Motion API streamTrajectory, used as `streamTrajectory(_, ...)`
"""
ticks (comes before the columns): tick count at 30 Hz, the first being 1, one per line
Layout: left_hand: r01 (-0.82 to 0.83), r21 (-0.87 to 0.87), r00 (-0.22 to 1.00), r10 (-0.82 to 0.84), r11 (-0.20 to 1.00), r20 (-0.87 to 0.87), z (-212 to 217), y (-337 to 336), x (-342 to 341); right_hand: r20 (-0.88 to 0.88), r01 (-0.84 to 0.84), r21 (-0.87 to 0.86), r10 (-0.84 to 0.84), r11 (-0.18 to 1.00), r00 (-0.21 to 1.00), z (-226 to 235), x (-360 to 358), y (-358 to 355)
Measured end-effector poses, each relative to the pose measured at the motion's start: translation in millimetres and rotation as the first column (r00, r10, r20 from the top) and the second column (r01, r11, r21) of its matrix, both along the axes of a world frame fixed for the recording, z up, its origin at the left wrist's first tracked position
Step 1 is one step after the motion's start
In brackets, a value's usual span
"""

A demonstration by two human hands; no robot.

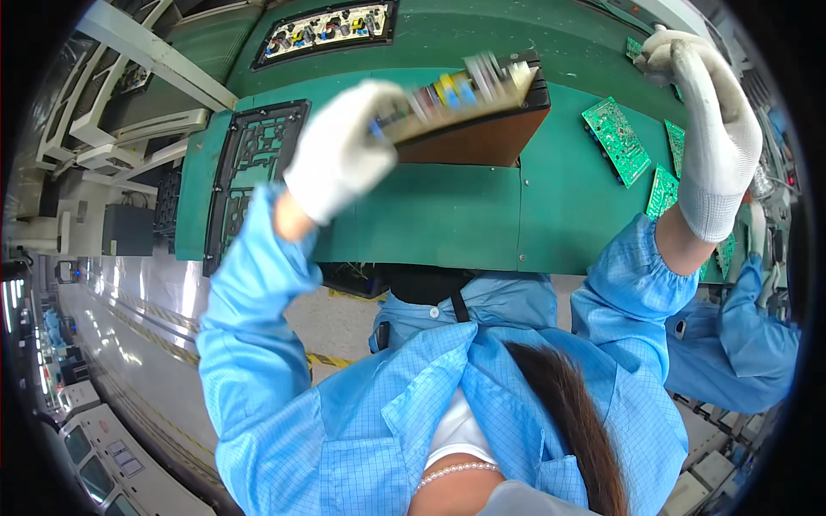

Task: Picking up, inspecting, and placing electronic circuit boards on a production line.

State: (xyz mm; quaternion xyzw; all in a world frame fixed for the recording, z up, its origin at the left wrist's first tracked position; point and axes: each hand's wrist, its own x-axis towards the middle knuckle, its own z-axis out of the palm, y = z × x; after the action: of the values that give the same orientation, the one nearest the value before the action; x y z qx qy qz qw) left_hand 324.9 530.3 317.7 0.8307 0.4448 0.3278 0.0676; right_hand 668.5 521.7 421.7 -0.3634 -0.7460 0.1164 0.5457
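1. The person's left hand (pixel 344 155), in a white glove, is closed around the left end of a populated circuit board (pixel 460 90). The board is held lifted above the green work surface (pixel 447 215) and looks blurred.
2. This board carries yellow, blue and grey parts on its top side. Its brown underside faces toward the person.
3. The right hand (pixel 710 112), also in a white glove, is raised at the far right. Its fingers are curled at the top, near the edge of the green surface, but the picture does not show whether they grip anything.
4. Several bare green circuit boards (pixel 616 139) lie on the right part of the surface, just beside the right forearm, some partly hidden behind it.
5. A black frame with cut-out openings (pixel 249 163) lies on the left part of the surface, near the left hand. A second black frame (pixel 327 30) with small coloured parts lies farther away, at the top.
6. The near edge of the green surface runs across just before the person's chest. Between the two forearms the surface is open and flat.
7. On the left, below the surface edge, there is a shiny floor (pixel 146 344) with yellow-black striped tape. On the right, another person's blue sleeve (pixel 748 344) is close to the right elbow.
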Motion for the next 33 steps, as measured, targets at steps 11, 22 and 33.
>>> streamTrajectory(11,-0.202,0.013,0.571,0.107,0.979,0.814,32.0,-62.5,-36.0,0.187,-0.089,-0.111,0.109,0.990,0.976,-5.2,-85.2,9.7)
streamTrajectory(22,0.085,-0.351,0.526,0.257,0.932,0.811,-23.6,-48.3,-28.0,0.661,-0.258,0.054,0.159,0.965,0.733,40.6,-136.0,57.9)
streamTrajectory(33,0.132,-0.516,0.766,0.243,0.846,0.595,-104.3,-86.8,-28.3,0.989,-0.035,-0.084,0.087,0.996,0.117,51.8,-157.3,73.8)
